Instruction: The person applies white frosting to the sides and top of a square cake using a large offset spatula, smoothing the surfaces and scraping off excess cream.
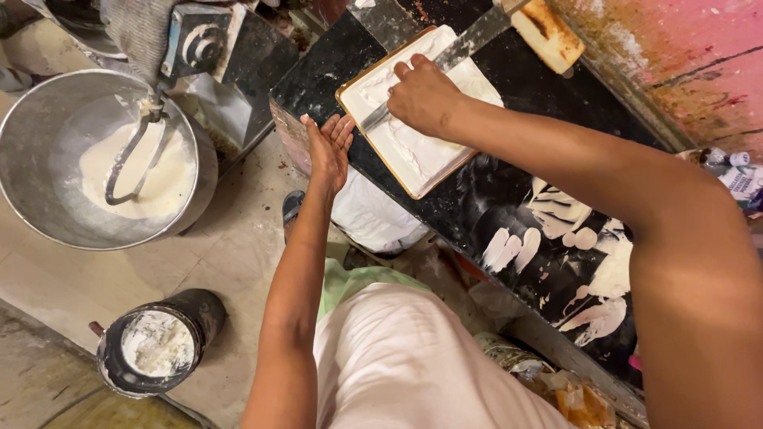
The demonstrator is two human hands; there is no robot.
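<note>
Fingers of the right hand (425, 95) are clenched round a long metal spatula (457, 52), blade flat on the cream-covered square board (413, 151) so it smooths; left hand (328, 151) is released, open palm against the board's near edge, probably steadying it on the black counter (509, 199)

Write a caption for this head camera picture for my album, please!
Right hand draws a long metal blade across a white-frosted square cake; left hand steadies the black counter edge.
</note>
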